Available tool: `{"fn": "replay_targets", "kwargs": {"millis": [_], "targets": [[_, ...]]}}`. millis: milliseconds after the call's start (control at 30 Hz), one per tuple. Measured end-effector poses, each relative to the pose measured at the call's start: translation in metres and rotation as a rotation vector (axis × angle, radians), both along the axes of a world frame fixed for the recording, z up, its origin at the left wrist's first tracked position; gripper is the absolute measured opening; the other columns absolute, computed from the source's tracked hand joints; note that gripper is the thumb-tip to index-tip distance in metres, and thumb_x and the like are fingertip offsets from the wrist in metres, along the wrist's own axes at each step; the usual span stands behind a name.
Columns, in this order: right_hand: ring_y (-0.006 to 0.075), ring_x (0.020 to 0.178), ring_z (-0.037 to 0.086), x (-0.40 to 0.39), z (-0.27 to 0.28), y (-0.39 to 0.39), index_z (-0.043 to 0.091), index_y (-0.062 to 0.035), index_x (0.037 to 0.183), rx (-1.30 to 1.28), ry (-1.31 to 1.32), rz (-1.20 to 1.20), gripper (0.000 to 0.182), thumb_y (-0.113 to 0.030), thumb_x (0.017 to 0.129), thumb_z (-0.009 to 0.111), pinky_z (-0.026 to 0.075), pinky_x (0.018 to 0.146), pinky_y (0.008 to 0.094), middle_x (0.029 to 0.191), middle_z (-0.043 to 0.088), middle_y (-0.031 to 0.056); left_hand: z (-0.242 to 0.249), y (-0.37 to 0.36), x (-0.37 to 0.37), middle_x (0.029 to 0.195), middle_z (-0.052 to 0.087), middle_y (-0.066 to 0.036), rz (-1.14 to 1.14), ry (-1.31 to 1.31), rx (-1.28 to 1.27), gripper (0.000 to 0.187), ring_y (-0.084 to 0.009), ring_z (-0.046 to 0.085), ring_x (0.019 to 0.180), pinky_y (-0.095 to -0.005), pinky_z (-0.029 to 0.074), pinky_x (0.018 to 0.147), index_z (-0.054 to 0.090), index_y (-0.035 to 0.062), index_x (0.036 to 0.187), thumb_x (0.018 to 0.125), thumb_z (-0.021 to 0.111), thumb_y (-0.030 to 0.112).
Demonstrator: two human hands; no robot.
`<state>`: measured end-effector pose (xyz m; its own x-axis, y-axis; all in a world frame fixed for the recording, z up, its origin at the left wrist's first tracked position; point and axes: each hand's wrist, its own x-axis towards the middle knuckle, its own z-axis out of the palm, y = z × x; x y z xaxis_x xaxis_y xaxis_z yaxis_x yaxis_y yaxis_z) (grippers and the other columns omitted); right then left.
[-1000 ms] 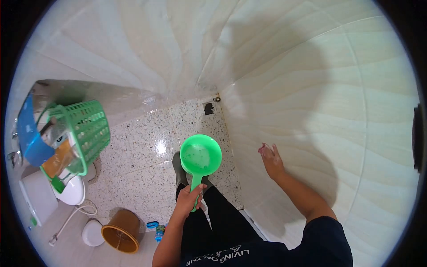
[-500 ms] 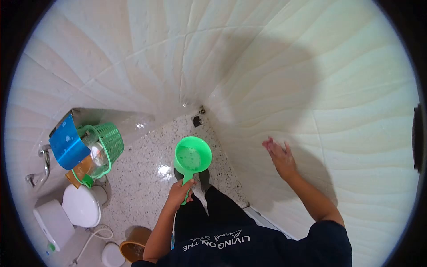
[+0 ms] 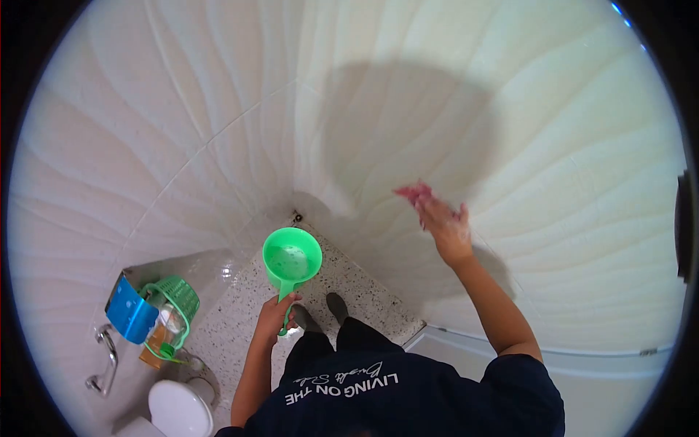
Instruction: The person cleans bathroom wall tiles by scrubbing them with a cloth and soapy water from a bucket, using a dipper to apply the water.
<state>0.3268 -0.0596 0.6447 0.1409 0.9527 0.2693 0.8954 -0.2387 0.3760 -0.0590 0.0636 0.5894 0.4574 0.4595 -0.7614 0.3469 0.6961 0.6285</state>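
A green dipper with some whitish liquid inside is held by its handle in my left hand, low in front of my body. My right hand is raised in front of the cream wavy-tiled wall. It is wet with suds, and something pink, like a crumpled cloth or scrubber, shows at its fingers. Whether the pink thing touches the wall is hard to tell.
At the lower left a green basket of bottles stands beside a blue box above a metal grab bar. Below them is a white toilet. The speckled floor has a drain in its corner.
The view has shifted up and to the right. My right hand has moved up and left along the wall, and more of the pink thing shows. My left hand still holds the dipper.
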Motion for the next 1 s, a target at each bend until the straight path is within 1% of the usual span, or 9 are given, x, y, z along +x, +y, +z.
{"fn": "replay_targets", "kwargs": {"millis": [67, 133, 267, 433, 633, 700, 800, 867, 1000], "targets": [[0.0124, 0.126, 0.039, -0.005, -0.007, -0.048, 0.044, -0.0223, 0.133, -0.059, 0.068, 0.002, 0.05, -0.009, 0.084, 0.047, 0.016, 0.102, 0.0586, 0.141, 0.039, -0.0039, 0.008, 0.004, 0.0, 0.056, 0.045, -0.002, -0.01, -0.023, 0.021, 0.038, -0.0102, 0.04, 0.039, -0.0258, 0.039, 0.042, 0.058, -0.001, 0.102, 0.089, 0.056, 0.035], [0.0136, 0.122, 0.043, 0.005, -0.003, -0.101, 0.045, -0.0198, 0.132, -0.085, -0.335, -0.042, 0.049, -0.01, 0.085, 0.049, 0.02, 0.103, 0.0551, 0.139, 0.04, -0.0026, 0.013, 0.007, 0.002, 0.056, 0.045, -0.002, -0.043, -0.017, 0.025, 0.038, -0.01, 0.04, 0.039, -0.0259, 0.038, 0.042, 0.058, -0.001, 0.102, 0.089, 0.056, 0.035], [0.0281, 0.129, 0.034, 0.013, 0.018, -0.176, 0.053, -0.0135, 0.121, 0.161, -0.067, -0.583, 0.036, -0.015, 0.086, 0.051, 0.009, 0.103, 0.0642, 0.137, 0.04, 0.0096, 0.014, 0.013, 0.0, 0.055, 0.044, -0.001, -0.078, -0.007, 0.041, 0.038, -0.0096, 0.04, 0.039, -0.0264, 0.041, 0.044, 0.057, -0.0007, 0.102, 0.089, 0.055, 0.034], [0.0444, 0.131, 0.023, 0.022, 0.06, -0.14, 0.055, -0.0078, 0.116, 0.651, 0.055, -0.631, 0.038, -0.022, 0.081, 0.057, 0.001, 0.102, 0.0659, 0.135, 0.037, 0.0228, 0.015, 0.016, 0.007, 0.055, 0.044, 0.0, -0.134, 0.0, 0.066, 0.037, -0.0095, 0.04, 0.038, -0.0271, 0.045, 0.048, 0.058, -0.0004, 0.103, 0.089, 0.054, 0.034], [0.0351, 0.131, 0.027, 0.02, 0.123, -0.036, 0.055, -0.0173, 0.118, 0.765, -0.026, -0.416, 0.04, -0.016, 0.079, 0.057, 0.002, 0.101, 0.0667, 0.139, 0.037, 0.0099, 0.029, 0.015, 0.018, 0.055, 0.045, 0.0, -0.195, 0.023, 0.088, 0.039, -0.0095, 0.042, 0.038, -0.0279, 0.045, 0.048, 0.058, 0.0004, 0.103, 0.088, 0.056, 0.036], [0.0296, 0.131, 0.029, 0.011, 0.102, -0.029, 0.054, -0.02, 0.12, 0.717, -0.011, -0.394, 0.041, -0.014, 0.079, 0.056, 0.001, 0.1, 0.067, 0.139, 0.037, 0.005, 0.031, 0.014, 0.022, 0.055, 0.046, 0.0, -0.193, 0.001, 0.124, 0.039, -0.0092, 0.041, 0.039, -0.0277, 0.045, 0.049, 0.059, 0.001, 0.103, 0.088, 0.056, 0.037], [0.0223, 0.131, 0.032, -0.001, 0.039, -0.049, 0.052, -0.0247, 0.123, 0.191, 0.169, -0.377, 0.039, -0.013, 0.086, 0.049, 0.005, 0.099, 0.0677, 0.143, 0.034, 0.0015, 0.03, 0.006, 0.022, 0.054, 0.043, 0.001, -0.179, -0.043, 0.119, 0.042, -0.009, 0.039, 0.039, -0.0266, 0.043, 0.046, 0.057, 0.0009, 0.106, 0.088, 0.056, 0.038], [0.012, 0.126, 0.038, 0.008, -0.001, -0.09, 0.044, -0.0282, 0.132, 0.083, -0.128, -0.381, 0.05, -0.015, 0.083, 0.051, -0.002, 0.1, 0.0673, 0.143, 0.034, -0.0049, 0.035, 0.004, 0.018, 0.053, 0.043, 0.001, -0.158, -0.009, 0.107, 0.041, -0.0086, 0.039, 0.038, -0.0264, 0.043, 0.046, 0.057, 0.0008, 0.105, 0.088, 0.055, 0.038], [0.0279, 0.13, 0.034, 0.04, 0.011, -0.165, 0.051, -0.0249, 0.126, 0.294, -0.022, -0.498, 0.043, -0.021, 0.083, 0.059, 0.002, 0.101, 0.0667, 0.141, 0.037, 0.0088, 0.039, -0.002, 0.018, 0.053, 0.042, 0.001, -0.147, 0.03, 0.105, 0.04, -0.0084, 0.038, 0.037, -0.026, 0.043, 0.047, 0.057, 0.0006, 0.104, 0.089, 0.055, 0.038]]}}
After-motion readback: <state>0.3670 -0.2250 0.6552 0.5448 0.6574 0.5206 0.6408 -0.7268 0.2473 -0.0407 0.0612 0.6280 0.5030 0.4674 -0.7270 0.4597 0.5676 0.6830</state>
